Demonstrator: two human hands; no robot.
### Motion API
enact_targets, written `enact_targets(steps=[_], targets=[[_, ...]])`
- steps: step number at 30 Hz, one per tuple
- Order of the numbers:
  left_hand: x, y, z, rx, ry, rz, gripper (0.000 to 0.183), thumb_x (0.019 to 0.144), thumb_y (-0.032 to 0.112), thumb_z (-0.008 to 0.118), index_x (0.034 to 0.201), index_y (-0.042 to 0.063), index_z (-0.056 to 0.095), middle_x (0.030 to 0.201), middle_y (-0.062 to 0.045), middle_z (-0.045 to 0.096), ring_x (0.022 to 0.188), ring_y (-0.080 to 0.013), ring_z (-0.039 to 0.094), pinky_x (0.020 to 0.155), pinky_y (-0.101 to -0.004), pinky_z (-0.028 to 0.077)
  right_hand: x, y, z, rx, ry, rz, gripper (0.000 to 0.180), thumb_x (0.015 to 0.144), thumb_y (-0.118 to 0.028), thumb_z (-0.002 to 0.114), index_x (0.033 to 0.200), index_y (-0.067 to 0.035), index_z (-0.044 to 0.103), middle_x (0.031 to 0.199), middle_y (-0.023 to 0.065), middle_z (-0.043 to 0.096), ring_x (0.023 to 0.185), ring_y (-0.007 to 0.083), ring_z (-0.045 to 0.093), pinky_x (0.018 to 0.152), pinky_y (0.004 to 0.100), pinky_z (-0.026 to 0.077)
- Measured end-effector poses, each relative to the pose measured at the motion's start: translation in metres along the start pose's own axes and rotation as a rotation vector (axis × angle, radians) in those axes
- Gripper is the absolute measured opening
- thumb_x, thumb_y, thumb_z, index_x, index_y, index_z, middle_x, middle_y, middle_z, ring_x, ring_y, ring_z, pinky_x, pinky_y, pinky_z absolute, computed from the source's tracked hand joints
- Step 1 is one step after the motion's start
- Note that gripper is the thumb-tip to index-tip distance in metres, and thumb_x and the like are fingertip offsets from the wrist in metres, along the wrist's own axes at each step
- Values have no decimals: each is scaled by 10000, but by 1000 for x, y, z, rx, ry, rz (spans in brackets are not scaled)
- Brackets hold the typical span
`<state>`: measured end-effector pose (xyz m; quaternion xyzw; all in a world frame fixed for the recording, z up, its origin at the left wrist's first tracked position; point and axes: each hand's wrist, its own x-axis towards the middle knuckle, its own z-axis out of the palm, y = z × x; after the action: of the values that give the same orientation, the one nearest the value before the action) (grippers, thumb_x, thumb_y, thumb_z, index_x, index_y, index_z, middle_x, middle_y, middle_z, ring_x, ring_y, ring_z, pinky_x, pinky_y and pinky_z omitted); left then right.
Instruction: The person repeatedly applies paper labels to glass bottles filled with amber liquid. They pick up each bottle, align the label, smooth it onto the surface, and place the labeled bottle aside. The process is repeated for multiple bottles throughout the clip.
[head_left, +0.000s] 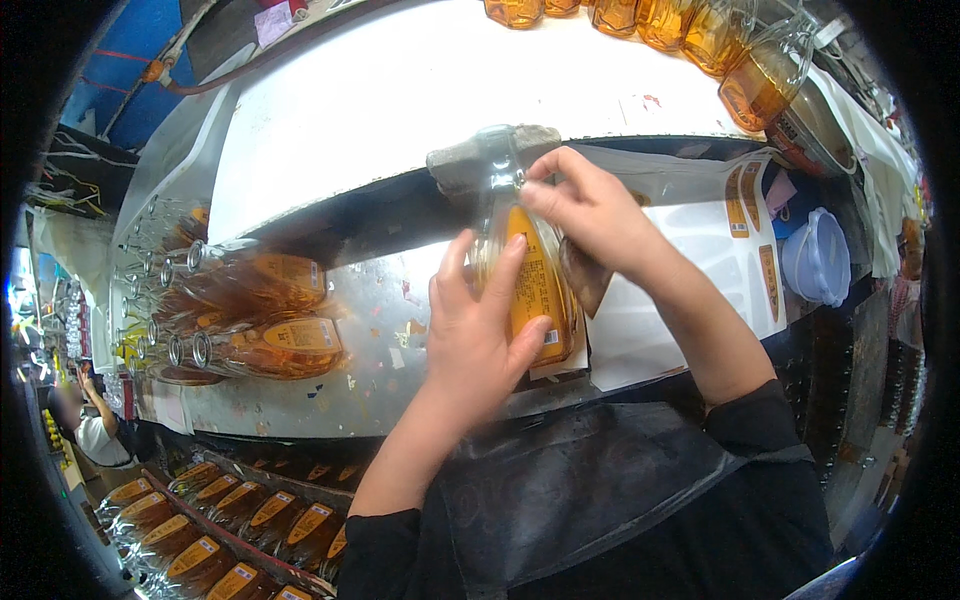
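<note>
A clear glass bottle (555, 289) of amber liquid lies before me, its neck propped on a grey stone block (457, 161). An orange pointed label (534, 300) with dark print and a barcode covers its upper face. My left hand (476, 315) grips the bottle from the left, index finger and thumb laid over the label. At the right side of the neck, my right hand (577, 202) has its thumb and forefinger close together; whether they pinch anything is hidden. Beside the bottle, under my right wrist, is a brown flat piece (589, 274).
Label sheets (652, 315), partly peeled, lie right, near a lilac bucket (816, 259). Labelled bottles (292, 345) stand left on the metal bench (375, 375); several more fill crates (247, 502) lower left. Amber bottles (750, 90) line the white tabletop (360, 82). A person (97, 435) is far left.
</note>
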<state>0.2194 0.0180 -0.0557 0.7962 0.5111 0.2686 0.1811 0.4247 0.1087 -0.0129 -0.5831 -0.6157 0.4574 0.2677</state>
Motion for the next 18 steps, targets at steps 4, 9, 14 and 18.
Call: enact_targets(steps=[4, 9, 14, 18], targets=[[0, 0, -1, -20, -17, -11, 801, 876, 319, 749, 1604, 173, 450, 1589, -230, 284, 1241, -377, 474, 1086, -490, 449, -8, -16, -24, 414, 90, -2, 264, 1056, -300, 595, 1183, -86, 682, 956, 1, 644, 900, 69, 641, 750, 219, 540], [-1, 2, 2, -40, 47, -41, 875, 865, 293, 790, 1604, 84, 371, 1562, -247, 305, 1319, -418, 426, 1125, -500, 405, -20, -4, -18, -311, 133, -749, 260, 939, -11, 709, 1195, -13, 659, 1083, 106, 723, 986, 221, 730, 857, 324, 612], [-10, -3, 7, -184, 129, -89, 742, 939, 243, 726, 1564, 25, 390, 1484, -224, 405, 1353, -381, 434, 1142, -472, 392, -18, 6, -7, -506, 340, -979, 203, 867, -37, 729, 1065, -60, 693, 1015, 122, 751, 897, 297, 744, 800, 405, 599], [-12, -12, 12, -477, 225, -134, 466, 1049, 201, 492, 1473, 14, 539, 1380, -189, 496, 1169, -266, 562, 1033, -407, 471, -66, 7, 14, -468, 66, -1296, 157, 863, -83, 723, 1020, -77, 719, 971, 77, 741, 871, 231, 739, 744, 359, 617]])
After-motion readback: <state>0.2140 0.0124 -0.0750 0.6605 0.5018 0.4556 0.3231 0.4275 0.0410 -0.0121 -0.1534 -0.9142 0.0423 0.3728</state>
